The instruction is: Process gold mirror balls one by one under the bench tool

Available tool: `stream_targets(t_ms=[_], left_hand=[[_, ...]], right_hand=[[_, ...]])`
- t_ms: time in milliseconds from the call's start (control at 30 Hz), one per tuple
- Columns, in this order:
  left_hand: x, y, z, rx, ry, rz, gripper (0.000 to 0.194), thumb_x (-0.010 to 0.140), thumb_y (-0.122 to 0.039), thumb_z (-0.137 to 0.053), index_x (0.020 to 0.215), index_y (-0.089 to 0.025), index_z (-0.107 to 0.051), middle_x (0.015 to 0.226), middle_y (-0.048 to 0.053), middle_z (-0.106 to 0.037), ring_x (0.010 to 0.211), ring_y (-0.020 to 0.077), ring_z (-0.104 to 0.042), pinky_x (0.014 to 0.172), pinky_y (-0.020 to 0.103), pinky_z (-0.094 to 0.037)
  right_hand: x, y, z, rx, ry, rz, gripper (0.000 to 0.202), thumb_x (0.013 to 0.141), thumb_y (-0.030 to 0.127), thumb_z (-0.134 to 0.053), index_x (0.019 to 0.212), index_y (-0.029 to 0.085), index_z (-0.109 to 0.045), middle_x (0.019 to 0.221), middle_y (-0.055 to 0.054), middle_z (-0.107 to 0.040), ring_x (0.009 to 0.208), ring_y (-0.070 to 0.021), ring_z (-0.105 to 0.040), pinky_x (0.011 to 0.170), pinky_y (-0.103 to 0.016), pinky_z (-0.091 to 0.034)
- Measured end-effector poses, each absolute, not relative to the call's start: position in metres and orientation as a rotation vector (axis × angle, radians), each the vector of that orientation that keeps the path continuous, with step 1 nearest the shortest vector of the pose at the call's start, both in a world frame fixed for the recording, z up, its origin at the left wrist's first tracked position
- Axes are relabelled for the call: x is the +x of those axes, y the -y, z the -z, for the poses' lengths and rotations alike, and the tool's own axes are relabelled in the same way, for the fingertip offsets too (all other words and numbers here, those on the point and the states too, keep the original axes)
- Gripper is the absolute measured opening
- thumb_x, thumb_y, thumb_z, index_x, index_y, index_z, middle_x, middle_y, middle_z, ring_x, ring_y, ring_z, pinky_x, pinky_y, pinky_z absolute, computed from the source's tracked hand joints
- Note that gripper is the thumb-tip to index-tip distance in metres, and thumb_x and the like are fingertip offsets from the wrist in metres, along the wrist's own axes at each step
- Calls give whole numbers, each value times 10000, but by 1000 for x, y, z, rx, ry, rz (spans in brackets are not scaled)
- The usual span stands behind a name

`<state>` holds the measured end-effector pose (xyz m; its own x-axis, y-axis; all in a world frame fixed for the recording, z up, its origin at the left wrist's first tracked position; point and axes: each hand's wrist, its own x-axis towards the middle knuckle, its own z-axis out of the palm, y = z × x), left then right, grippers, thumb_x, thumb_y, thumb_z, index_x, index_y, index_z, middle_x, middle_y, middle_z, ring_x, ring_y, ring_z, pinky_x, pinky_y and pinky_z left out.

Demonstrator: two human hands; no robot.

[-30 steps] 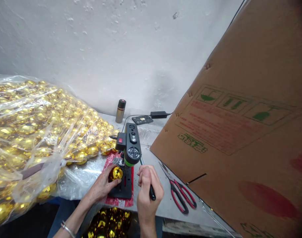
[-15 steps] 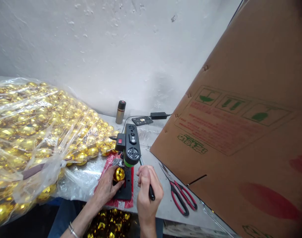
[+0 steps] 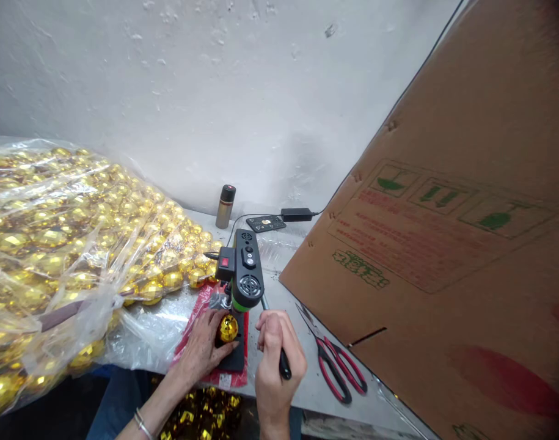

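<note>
My left hand (image 3: 208, 342) has its fingers and thumb curled around a shiny gold faceted ball (image 3: 228, 328). The ball sits on the black base of a small bench drill press (image 3: 248, 269), just below the front of its head; the tool tip is hidden from view. My right hand (image 3: 279, 360) is closed around the press's lever handle (image 3: 285, 365), whose black end pokes out below the fist. Under the press lies a red plastic sheet (image 3: 239, 378).
A big clear bag of gold balls (image 3: 77, 226) fills the left side. More gold balls (image 3: 201, 412) are below the table edge. Red-black scissors (image 3: 336, 360) lie right of my right hand, beside a large cardboard box (image 3: 426, 244). Behind stand a bottle (image 3: 225, 206), phone (image 3: 266, 223) and power adapter (image 3: 297, 214).
My left hand and the gold ball have shifted slightly right and toward me on the press base. My right hand keeps its grip on the lever. The whole view has shifted a little.
</note>
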<state>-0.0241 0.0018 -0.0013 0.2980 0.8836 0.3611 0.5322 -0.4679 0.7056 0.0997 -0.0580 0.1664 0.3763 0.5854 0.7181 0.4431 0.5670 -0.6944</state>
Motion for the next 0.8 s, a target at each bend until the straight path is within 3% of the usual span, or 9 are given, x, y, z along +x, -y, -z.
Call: stream_targets(t_ms=[167,367,567,800], left_hand=[[-18,-2,5,2056,-1318,-1013,450,874,-337,-758,1300,-225,-669,1184,111,-764,1073,341,-710,973,538,-567],[-18,-4,7,2038,-1285,-931,517,845,-345,-752,1326,-191,-644,1163,123,-754,1080,342,-697,984,515,-540],[-16,-4,11,2021,-1311,-904,523,804,-292,-746,1308,-195,-644,1163,120,-743,1087,342,-683,994,519,-514],[-14,0,11,2016,-1329,-921,487,802,-286,-764,1272,-224,-654,1104,86,-731,1038,323,-671,952,478,-521]], right_hand=[[102,61,-162,-1042,1263,-115,331,1107,167,-467,789,224,-535,733,36,-531,612,-96,-513,559,-219,-409],[105,63,-139,-1053,1320,-68,316,1103,130,-432,822,229,-536,760,33,-548,627,-98,-533,565,-217,-421],[108,63,-101,-1014,1332,-5,346,1117,172,-411,797,222,-533,782,24,-562,692,-113,-591,650,-247,-471],[109,62,-86,-1018,1291,-6,336,1117,222,-418,809,224,-553,785,10,-582,672,-132,-564,628,-280,-455]])
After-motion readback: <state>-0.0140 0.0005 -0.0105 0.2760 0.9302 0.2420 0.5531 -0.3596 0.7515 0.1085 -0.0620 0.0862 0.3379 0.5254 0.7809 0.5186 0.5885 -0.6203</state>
